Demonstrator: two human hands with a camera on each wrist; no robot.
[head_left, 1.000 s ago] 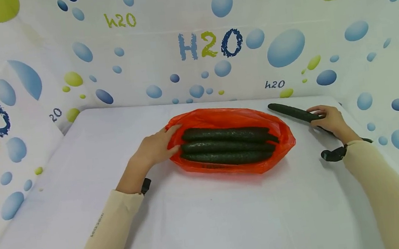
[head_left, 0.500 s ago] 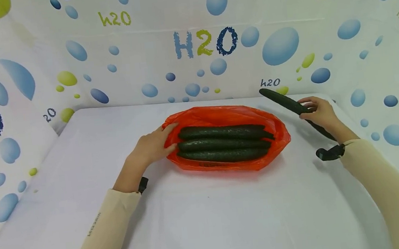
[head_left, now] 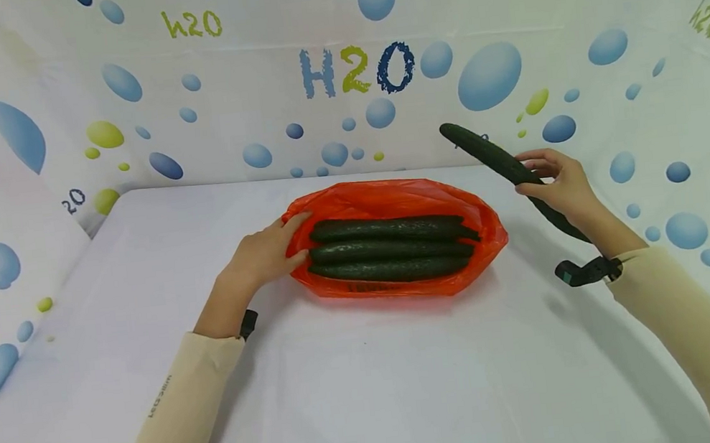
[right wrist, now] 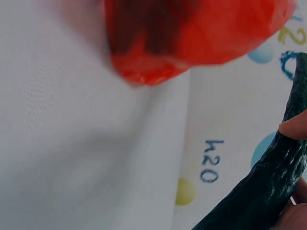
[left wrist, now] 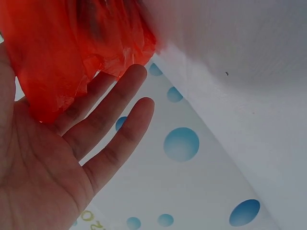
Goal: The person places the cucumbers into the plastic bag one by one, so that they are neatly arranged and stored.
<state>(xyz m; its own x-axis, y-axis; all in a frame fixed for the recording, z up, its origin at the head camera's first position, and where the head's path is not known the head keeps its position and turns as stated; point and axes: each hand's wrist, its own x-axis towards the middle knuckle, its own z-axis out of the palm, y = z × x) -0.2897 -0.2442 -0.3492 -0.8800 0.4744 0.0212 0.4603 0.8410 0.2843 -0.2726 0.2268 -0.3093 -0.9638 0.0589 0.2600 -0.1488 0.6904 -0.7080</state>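
Observation:
A red plastic bag [head_left: 401, 290] lies with its mouth facing up in the middle of the table. Three long dark green cucumbers [head_left: 390, 250] lie side by side in it. My left hand [head_left: 263, 256] is at the bag's left end, thumb and index finger spread over the rim; in the left wrist view its other fingers [left wrist: 112, 155] stretch out straight beside the red plastic. To the right of the bag, my right hand [head_left: 562, 185] grips another cucumber [head_left: 480, 149] around its middle. This cucumber is off the table and tilted, its far end higher.
A white cloth covers the table [head_left: 373, 393]. Behind it and at the sides hangs a white curtain [head_left: 239, 104] with blue and green spots and H2O lettering. Each wrist carries a small black camera, the right one [head_left: 584, 272] jutting inward.
My right hand has lifted the cucumber off the table and brought it up and slightly left, toward the bag. My left hand has stayed at the bag's left rim.

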